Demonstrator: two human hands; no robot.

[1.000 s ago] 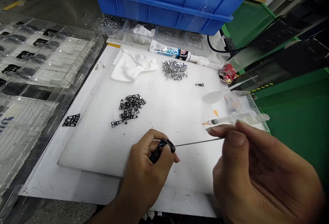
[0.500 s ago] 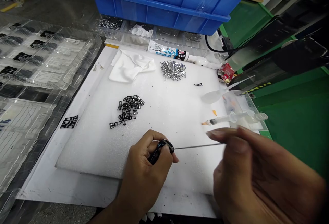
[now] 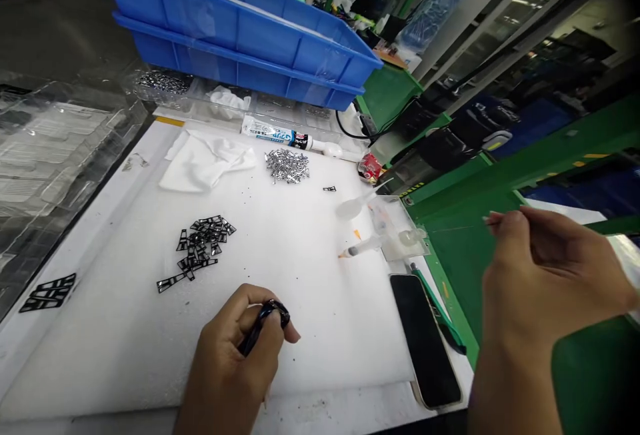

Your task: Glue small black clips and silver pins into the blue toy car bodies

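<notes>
My left hand is closed round a small glossy black curved piece, pinched between thumb and fingers above the white foam sheet. Raised at the far right, my right hand has its thumb and fingertips pressed together. A faint thin line shows at those fingertips, too blurred to name. Left of my left hand lies a pile of small black frame-like parts. More of them sit joined in a row at the left edge. A single black part lies apart, near a heap of shiny metal bits.
A phone lies right of the foam, beside a green-handled tool. Behind are a syringe, a glue tube, a white cloth and a blue bin. Clear plastic trays stand left.
My right hand has moved up and right, away from the black piece. The thin dark strand that stretched between it and the piece no longer spans them. The view has swung right.
</notes>
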